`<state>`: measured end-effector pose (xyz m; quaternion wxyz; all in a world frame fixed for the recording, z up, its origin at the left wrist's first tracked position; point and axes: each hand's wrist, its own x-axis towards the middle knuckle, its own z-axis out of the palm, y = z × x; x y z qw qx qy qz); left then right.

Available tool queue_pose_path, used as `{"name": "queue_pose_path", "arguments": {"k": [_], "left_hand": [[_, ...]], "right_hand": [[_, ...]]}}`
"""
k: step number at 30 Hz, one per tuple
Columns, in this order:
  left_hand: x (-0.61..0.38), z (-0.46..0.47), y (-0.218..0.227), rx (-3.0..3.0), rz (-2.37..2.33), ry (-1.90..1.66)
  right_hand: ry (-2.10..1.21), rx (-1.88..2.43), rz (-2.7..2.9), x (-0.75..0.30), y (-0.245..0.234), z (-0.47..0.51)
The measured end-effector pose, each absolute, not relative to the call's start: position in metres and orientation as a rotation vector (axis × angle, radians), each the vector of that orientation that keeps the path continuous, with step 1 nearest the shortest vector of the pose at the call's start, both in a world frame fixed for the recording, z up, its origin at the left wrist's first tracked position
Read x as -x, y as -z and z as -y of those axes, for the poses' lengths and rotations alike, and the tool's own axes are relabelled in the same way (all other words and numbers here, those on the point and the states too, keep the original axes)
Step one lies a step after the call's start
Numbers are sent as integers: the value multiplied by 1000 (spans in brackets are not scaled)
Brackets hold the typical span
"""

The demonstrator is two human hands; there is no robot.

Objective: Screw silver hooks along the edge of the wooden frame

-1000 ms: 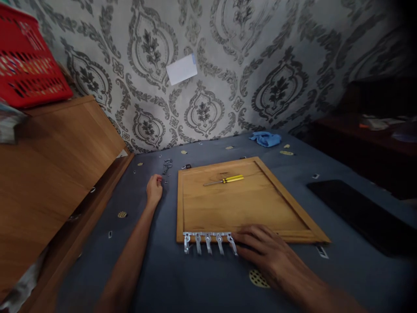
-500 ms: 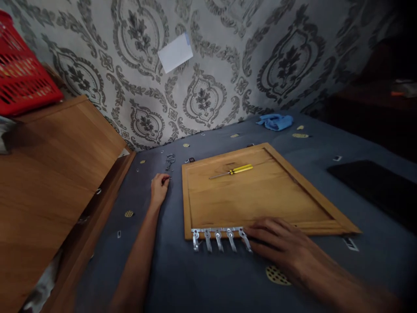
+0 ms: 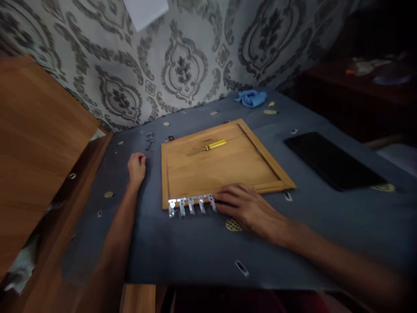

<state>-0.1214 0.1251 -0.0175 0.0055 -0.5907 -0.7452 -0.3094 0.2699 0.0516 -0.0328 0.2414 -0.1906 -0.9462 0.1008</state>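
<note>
A framed wooden panel (image 3: 224, 169) lies flat on a blue-grey cloth (image 3: 195, 252). Along its near edge runs a metal rack of several silver hooks (image 3: 190, 205). My right hand (image 3: 244, 206) rests with fingers spread on the panel's near edge, touching the right end of the hook rack. My left hand (image 3: 136, 166) lies on the cloth left of the panel, fingers curled together near small metal parts (image 3: 150, 141); what they pinch is too small to make out. A yellow-handled screwdriver (image 3: 208, 147) lies on the far part of the panel.
A wooden cabinet (image 3: 35, 143) stands at the left. A crumpled blue rag (image 3: 251, 98) lies by the patterned wall. A black flat slab (image 3: 332, 161) lies at the right. Small screws and bits are scattered on the cloth. The cloth's near edge (image 3: 228, 284) shows at the bottom.
The view has pulled back and tilted down, so the red basket is out of sight. My left hand shifted slightly near the metal parts; my right hand stays on the hook rack.
</note>
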Motion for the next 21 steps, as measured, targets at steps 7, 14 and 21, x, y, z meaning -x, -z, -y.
{"name": "queue_pose_path", "arguments": {"k": [7, 14, 21], "left_hand": [[62, -106, -25, 2424, 2248, 962], [-36, -68, -33, 3199, 1887, 438], [-43, -69, -35, 3229, 1824, 162]], "right_hand": [[-217, 498, 2621, -271, 32, -50], [-185, 517, 2637, -271, 31, -49], [-161, 522, 2643, -270, 31, -49]]}}
